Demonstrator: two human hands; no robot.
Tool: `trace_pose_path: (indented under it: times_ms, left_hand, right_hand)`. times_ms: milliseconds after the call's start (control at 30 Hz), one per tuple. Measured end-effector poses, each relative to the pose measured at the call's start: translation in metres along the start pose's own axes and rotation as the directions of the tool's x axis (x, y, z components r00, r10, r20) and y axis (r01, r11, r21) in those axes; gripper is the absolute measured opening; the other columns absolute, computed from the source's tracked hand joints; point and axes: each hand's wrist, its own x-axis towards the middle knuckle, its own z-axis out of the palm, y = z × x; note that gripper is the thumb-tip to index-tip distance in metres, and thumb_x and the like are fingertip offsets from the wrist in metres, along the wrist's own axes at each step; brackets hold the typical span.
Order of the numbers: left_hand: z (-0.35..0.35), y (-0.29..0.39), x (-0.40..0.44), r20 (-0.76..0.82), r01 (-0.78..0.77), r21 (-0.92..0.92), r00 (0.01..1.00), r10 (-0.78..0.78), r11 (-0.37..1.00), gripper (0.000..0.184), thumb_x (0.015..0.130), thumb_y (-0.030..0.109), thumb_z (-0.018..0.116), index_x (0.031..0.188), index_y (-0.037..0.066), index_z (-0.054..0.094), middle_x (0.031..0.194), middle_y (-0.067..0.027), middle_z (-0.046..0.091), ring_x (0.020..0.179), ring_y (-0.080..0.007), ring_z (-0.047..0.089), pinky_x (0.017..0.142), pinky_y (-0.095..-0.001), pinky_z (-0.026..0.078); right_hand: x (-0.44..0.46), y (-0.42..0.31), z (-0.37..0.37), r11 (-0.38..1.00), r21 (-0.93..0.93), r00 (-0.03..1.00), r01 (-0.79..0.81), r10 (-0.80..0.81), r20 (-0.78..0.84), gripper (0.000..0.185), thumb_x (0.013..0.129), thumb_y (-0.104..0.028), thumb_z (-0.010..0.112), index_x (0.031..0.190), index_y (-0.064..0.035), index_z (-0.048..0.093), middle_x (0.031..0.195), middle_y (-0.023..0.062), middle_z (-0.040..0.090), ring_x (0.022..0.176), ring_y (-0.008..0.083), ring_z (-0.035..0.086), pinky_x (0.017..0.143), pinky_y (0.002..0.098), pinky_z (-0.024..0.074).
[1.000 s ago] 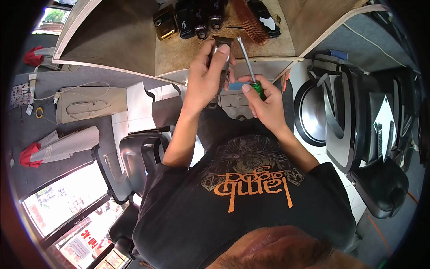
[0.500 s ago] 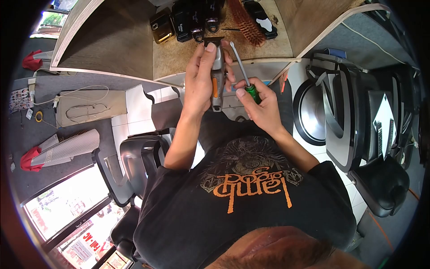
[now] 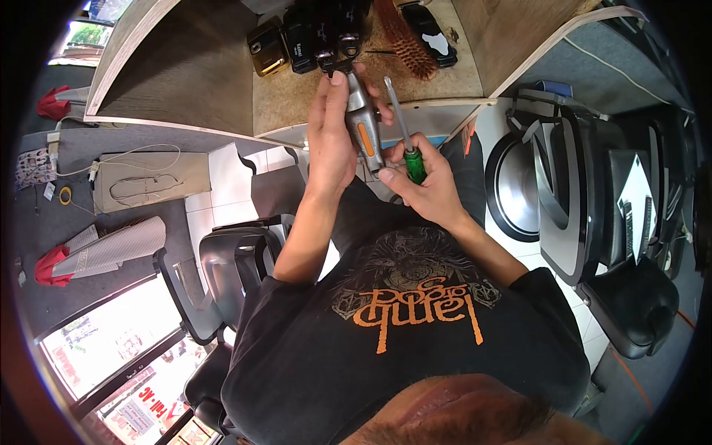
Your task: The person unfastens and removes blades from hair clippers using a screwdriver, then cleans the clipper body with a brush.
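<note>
Head view: here's the left hand [image 3: 334, 141], fingers curled firmly around the grey trimmer [image 3: 363, 130], just in front of the wooden shelf [image 3: 289, 100]. The trimmer's long axis runs eleven to five, blade end at eleven, orange strip facing up. And the right hand [image 3: 429, 185], closed round the screwdriver [image 3: 414, 166], its tip towards eleven too! Reddish brush [image 3: 406, 48] at one o'clock from the trimmer; thumb contact with the tail end, can't tell.
</note>
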Motion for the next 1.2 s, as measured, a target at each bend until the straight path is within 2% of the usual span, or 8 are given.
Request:
trace_pose_path:
  times_ms: [133, 433, 600, 800, 900, 1033, 1200]
  left_hand:
    - [0.002, 0.002, -0.003, -0.021, 0.013, -0.005, 1.000, -0.013, 1.000, 0.045, 0.116, 0.042, 0.048, 0.136, 0.002, 0.055, 0.102, -0.0090, 0.067, 0.082, -0.0195, 0.072, 0.074, -0.0334, 0.061]
    - [0.002, -0.002, -0.003, 0.030, 0.018, -0.023, 0.999, -0.017, 1.000, 0.047, 0.117, 0.043, 0.045, 0.139, 0.002, 0.053, 0.104, -0.0095, 0.067, 0.086, -0.0202, 0.073, 0.076, -0.0331, 0.062]
    - [0.006, -0.003, -0.005, 0.022, 0.023, -0.020, 0.999, -0.023, 1.000, 0.049, 0.117, 0.041, 0.042, 0.141, 0.001, 0.057, 0.108, -0.0097, 0.069, 0.088, -0.0198, 0.069, 0.080, -0.0342, 0.060]
    - [0.008, 0.000, -0.004, 0.061, 0.046, 0.013, 0.997, -0.047, 0.999, 0.050, 0.118, 0.042, 0.039, 0.144, 0.002, 0.052, 0.111, -0.0117, 0.069, 0.093, -0.0228, 0.072, 0.083, -0.0376, 0.062]
    - [0.005, -0.003, -0.004, 0.111, 0.041, -0.003, 0.993, -0.041, 0.999, 0.056, 0.118, 0.044, 0.033, 0.149, 0.002, 0.051, 0.116, -0.0119, 0.069, 0.097, -0.0238, 0.072, 0.086, -0.0392, 0.061]
    - [0.003, -0.005, -0.006, 0.169, 0.043, -0.031, 0.985, -0.038, 0.999, 0.060, 0.118, 0.045, 0.029, 0.154, 0.001, 0.050, 0.119, -0.0130, 0.070, 0.101, -0.0249, 0.071, 0.089, -0.0415, 0.061]
    - [-0.003, -0.008, -0.005, 0.160, 0.070, 0.043, 0.984, -0.076, 0.997, 0.059, 0.118, 0.042, 0.030, 0.156, 0.000, 0.046, 0.117, -0.0147, 0.070, 0.100, -0.0258, 0.072, 0.091, -0.0445, 0.063]
  right_hand:
    - [-0.001, 0.001, 0.001, 1.000, -0.001, 1.000, -0.018, 0.018, 0.008, 0.031, 0.094, -0.019, 0.086, 0.103, -0.0078, 0.058, 0.075, -0.0081, 0.047, 0.066, 0.0015, 0.038, 0.058, 0.0227, 0.0308]
    - [-0.004, 0.000, 0.003, 1.000, 0.010, 1.000, 0.004, -0.004, -0.022, 0.030, 0.095, -0.015, 0.085, 0.102, -0.0078, 0.057, 0.075, -0.0079, 0.048, 0.066, 0.0016, 0.040, 0.059, 0.0223, 0.0324]
    - [-0.006, -0.001, 0.002, 0.999, 0.020, 0.999, 0.029, -0.028, -0.021, 0.030, 0.095, -0.015, 0.084, 0.101, -0.0071, 0.056, 0.075, -0.0077, 0.049, 0.067, 0.0012, 0.041, 0.059, 0.0219, 0.0325]
    - [-0.008, -0.003, 0.004, 0.992, 0.092, 0.996, 0.082, -0.079, -0.036, 0.029, 0.098, -0.014, 0.081, 0.100, -0.0066, 0.054, 0.088, -0.0022, 0.072, 0.067, -0.0001, 0.041, 0.059, 0.0210, 0.0334]
    - [-0.010, -0.003, 0.002, 0.989, 0.093, 0.993, 0.114, -0.111, -0.032, 0.028, 0.099, -0.012, 0.079, 0.100, -0.0064, 0.052, 0.097, 0.0030, 0.077, 0.068, -0.0005, 0.040, 0.059, 0.0197, 0.0343]
    - [-0.012, -0.007, 0.003, 0.982, 0.148, 0.993, 0.120, -0.117, -0.025, 0.025, 0.101, -0.007, 0.077, 0.101, -0.0061, 0.051, 0.086, -0.0004, 0.069, 0.068, -0.0003, 0.043, 0.062, 0.0189, 0.0371]
    - [-0.011, -0.008, 0.003, 0.975, 0.183, 0.992, 0.124, -0.127, 0.003, 0.024, 0.102, -0.004, 0.074, 0.102, -0.0061, 0.050, 0.076, -0.0053, 0.053, 0.070, 0.0009, 0.051, 0.065, 0.0198, 0.0432]
